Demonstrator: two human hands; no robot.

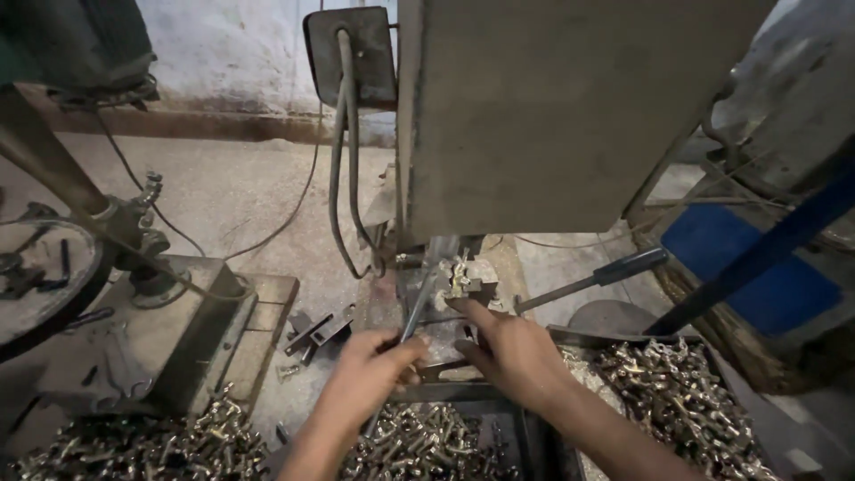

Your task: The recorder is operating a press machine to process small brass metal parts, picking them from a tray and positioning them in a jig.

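At machine | left hand [370, 367] grips steel rod [417, 307] | right hand [512, 352] fingers small brass part [461, 278]

1. Small fittings [677, 401], heaped right, and those heaped near left [151, 445]: bright, glossy, brass-coloured metal.
2. Thin rod [419, 307] in the left hand [370, 370]: smooth, shiny steel.
3. Machine housing [552, 107]: dull grey sheet metal, scuffed and matt.
4. Lever [588, 281], right: bare metal shaft with a dark, matt grip.
5. Cables [343, 134]: smooth grey rubbery sheath.
6. Far wall [223, 44]: rough, chalky plaster.
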